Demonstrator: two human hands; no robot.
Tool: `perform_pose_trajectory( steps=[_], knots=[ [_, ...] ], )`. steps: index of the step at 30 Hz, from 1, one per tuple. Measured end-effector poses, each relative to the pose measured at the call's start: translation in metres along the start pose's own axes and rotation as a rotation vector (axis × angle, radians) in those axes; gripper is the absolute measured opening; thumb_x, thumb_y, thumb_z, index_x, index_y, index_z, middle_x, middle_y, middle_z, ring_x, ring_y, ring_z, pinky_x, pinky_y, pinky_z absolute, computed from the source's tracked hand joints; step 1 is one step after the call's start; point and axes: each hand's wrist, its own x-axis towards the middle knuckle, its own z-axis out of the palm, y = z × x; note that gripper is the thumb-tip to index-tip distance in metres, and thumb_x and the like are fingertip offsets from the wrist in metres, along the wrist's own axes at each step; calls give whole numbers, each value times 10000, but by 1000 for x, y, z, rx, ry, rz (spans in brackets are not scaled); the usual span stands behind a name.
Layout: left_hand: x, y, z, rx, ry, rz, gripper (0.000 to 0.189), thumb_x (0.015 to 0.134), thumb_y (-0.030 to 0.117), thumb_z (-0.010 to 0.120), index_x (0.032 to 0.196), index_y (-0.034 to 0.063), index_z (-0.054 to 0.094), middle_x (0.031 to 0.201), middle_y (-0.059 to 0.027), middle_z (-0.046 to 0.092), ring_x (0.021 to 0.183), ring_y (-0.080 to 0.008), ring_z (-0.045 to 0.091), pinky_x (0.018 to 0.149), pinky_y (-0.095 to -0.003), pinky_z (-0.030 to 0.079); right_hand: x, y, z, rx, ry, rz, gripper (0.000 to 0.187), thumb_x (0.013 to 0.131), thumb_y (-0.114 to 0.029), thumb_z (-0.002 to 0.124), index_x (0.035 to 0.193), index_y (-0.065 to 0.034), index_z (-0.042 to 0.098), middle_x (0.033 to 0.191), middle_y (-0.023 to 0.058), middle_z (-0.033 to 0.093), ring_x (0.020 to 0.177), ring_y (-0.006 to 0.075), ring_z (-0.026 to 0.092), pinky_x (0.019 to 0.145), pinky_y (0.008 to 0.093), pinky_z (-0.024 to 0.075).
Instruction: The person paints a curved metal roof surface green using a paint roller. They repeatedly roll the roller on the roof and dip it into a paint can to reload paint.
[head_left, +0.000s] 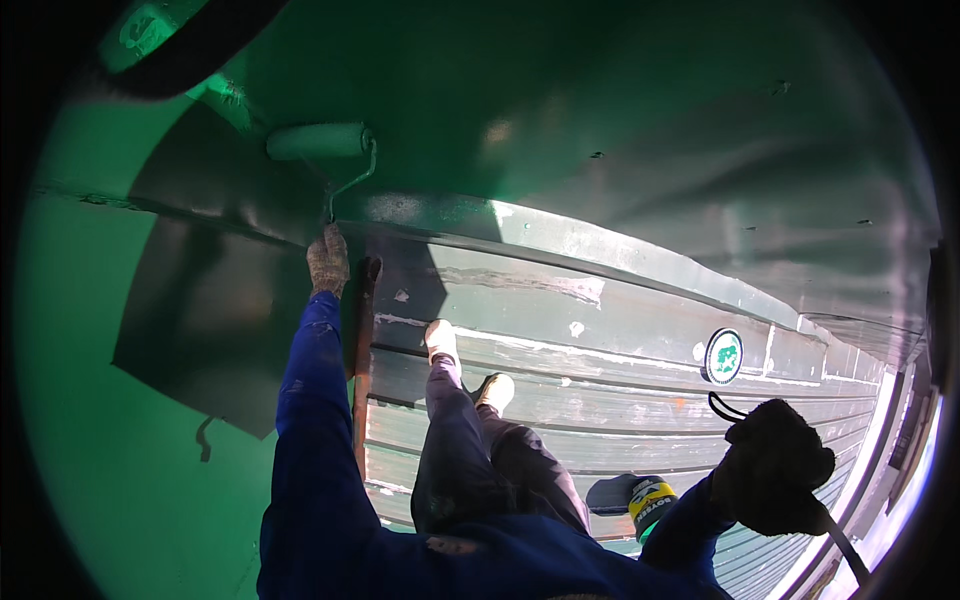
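In a knitted work glove, my left hand (328, 262) grips the handle of a paint roller (319, 141), whose pale sleeve lies against the dark green painted surface (435, 97). Over on the right, my right hand (776, 465), in a dark-looking glove, is closed around a thin dark rod (846, 544); a cord loop (724, 409) sticks out beside it. What the rod belongs to cannot be told. Past my right forearm stands a Boysen paint can (651, 506), partly hidden by the sleeve. A round lid (725, 356) smeared with green paint lies farther up.
My shoes (441, 337) stand on ribbed metal roofing (525, 300) with pale patches and seams. A rusty brown metal edge (363, 360) runs left of my legs, beside bright green sheet (90, 375). A grey raised ledge (637, 247) borders the shaded sheet above. Dark angular shadows cross the surfaces.
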Motion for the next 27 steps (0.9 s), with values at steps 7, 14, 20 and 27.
perform_pose_trajectory(
  steps=[7,14,20,27],
  knots=[
    [-31,-62,37,241,-217,-557,641,1012,580,507,1023,-31,699,893,-199,701,781,-340,687,686,-448,557,-26,18,-14,44,-44,147,654,960,-660,496,1225,-90,676,912,71,608,848,251,505,817,383,398],
    [-53,-94,80,442,-304,-534,782,1014,649,387,1080,-67,697,983,-273,707,928,-431,702,850,-506,548,-28,13,-29,-92,39,-25,725,946,-711,461,1227,-78,674,958,148,633,784,308,547,751,421,441],
    [-119,-81,53,488,-419,-680,816,1018,662,331,1079,-61,705,1053,-303,699,1006,-451,688,847,-530,547,-17,-17,-25,-61,47,-41,845,918,-785,417,1046,7,683,760,225,660,540,347,600,600,501,530],
    [-241,-33,33,486,-410,-226,548,1040,490,454,1061,0,698,955,-228,709,880,-427,697,721,-540,561,-26,-80,-63,82,-105,-126,843,932,-774,396,996,19,674,730,205,633,575,346,575,598,509,494]
  ],
)
